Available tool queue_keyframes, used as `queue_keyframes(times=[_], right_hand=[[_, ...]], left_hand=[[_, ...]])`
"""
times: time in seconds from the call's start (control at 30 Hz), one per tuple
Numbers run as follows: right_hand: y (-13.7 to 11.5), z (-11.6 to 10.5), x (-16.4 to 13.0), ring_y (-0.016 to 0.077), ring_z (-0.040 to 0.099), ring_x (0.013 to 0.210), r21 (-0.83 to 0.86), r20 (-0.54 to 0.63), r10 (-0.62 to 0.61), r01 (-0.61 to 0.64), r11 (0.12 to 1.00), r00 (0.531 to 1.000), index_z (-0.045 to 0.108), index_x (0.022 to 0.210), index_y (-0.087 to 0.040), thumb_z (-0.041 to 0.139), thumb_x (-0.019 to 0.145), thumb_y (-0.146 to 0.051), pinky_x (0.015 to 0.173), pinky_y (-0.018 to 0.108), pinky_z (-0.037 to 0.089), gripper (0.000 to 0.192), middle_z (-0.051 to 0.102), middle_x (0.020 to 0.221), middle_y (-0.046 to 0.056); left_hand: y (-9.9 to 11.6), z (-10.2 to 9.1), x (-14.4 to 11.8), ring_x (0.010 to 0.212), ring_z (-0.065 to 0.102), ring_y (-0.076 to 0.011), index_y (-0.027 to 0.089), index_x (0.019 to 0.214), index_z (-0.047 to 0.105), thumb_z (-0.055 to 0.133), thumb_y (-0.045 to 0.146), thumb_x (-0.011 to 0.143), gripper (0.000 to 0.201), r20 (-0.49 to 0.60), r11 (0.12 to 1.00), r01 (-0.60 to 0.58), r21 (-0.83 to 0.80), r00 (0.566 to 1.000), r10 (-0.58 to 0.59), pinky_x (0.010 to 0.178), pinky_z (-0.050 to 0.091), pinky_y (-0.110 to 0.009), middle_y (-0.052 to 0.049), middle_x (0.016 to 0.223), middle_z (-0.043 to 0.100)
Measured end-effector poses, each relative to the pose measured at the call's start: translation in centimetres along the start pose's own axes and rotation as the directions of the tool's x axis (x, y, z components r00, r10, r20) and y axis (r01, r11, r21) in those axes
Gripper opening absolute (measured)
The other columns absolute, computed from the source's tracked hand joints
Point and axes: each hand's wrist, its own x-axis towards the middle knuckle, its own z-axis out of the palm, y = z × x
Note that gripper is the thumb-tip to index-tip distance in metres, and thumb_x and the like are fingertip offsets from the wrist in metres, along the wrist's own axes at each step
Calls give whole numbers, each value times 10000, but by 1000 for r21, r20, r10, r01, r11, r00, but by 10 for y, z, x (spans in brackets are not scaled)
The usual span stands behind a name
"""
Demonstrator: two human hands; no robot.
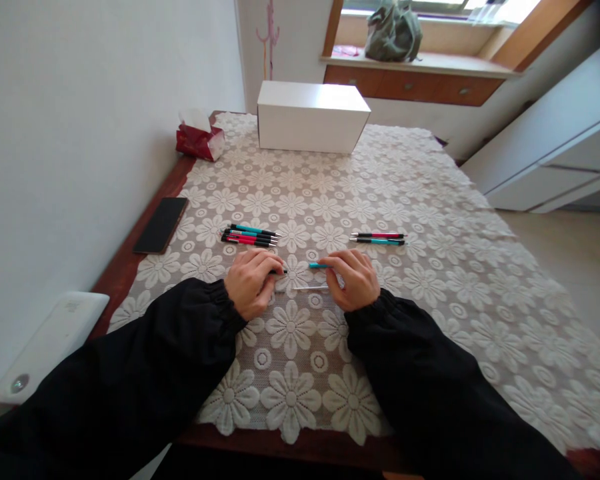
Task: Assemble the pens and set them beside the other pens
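My left hand (251, 281) is closed around a black pen part (279, 271) whose tip pokes out to the right. In my right hand (353, 278) I pinch a teal pen barrel (318, 265) that points left toward it; a small gap separates the two parts. A thin clear refill (310, 287) lies on the cloth just below, at my right fingertips. Several whole pens (250, 235), teal, pink and black, lie in a group to the upper left. Two more pens (378, 238) lie to the upper right.
A lace floral tablecloth (430, 280) covers the wooden table. A white box (312, 116) stands at the back, a red tissue pack (199, 139) left of it. A black phone (161, 224) and a white device (50, 343) lie along the left edge by the wall.
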Motion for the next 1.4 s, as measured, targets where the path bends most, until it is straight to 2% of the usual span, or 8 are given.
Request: queue_keyframes(times=[0.13,0.27,0.37,0.63,0.83,1.13,1.2,1.4], right_hand=[[7,5,-3,264,596,1080,-52,50,61,-58,997,997,709,1174,-247,582,942,-227,921,415,408,266,715,1135,59],[7,9,-5,246,599,1012,-44,125,84,-79,996,989,732,1031,-252,587,973,-279,924,408,394,159,724,1050,47],[6,9,-4,237,589,957,-30,148,86,-82,996,985,726,946,-246,580,977,-272,893,392,400,151,712,973,50],[7,10,-3,212,577,921,47,144,-71,65,997,987,743,1007,-251,528,1006,-208,858,364,404,219,707,963,45],[2,8,-3,206,573,922,59,117,-209,204,977,971,736,1025,-262,541,953,-127,885,358,404,248,692,974,38],[2,7,-2,206,574,931,-8,101,-259,261,965,961,734,1018,-262,545,896,-75,915,378,385,292,688,962,33],[0,5,-2,212,578,942,-28,111,-246,250,968,963,738,1021,-265,559,897,-92,929,389,383,278,694,974,37],[-5,2,-2,225,595,987,-72,155,-102,114,991,983,746,996,-296,572,883,-99,988,411,370,286,712,1013,27]], left_hand=[[-3,3,0,1175,599,-250,200,1050,629,496,81,860,261,20,999,50,16,999,-50,1036,445,-446,-63,1160,726],[-3,5,0,1138,609,-260,199,1102,626,526,113,876,262,44,993,97,67,994,-100,990,451,-445,-68,1138,726],[-4,7,0,1107,611,-261,205,1109,628,540,112,884,259,65,990,99,99,992,-105,952,450,-441,-61,1121,730],[-11,10,-1,1026,606,-254,220,1030,654,505,111,939,206,97,991,74,115,992,-85,857,441,-421,-37,1078,739],[-10,9,-1,1034,600,-254,220,1008,667,508,123,942,197,99,990,66,121,992,-78,867,439,-426,-41,1077,736],[-10,9,-1,1050,598,-245,223,986,674,492,128,949,208,99,991,60,115,992,-72,875,432,-419,-36,1086,739],[-11,10,-1,1044,599,-241,222,965,673,495,128,948,202,99,992,54,112,993,-65,869,435,-418,-35,1087,739],[-11,9,-1,1056,599,-242,224,907,675,504,114,935,205,113,992,56,111,991,-69,875,432,-420,-46,1098,743]])
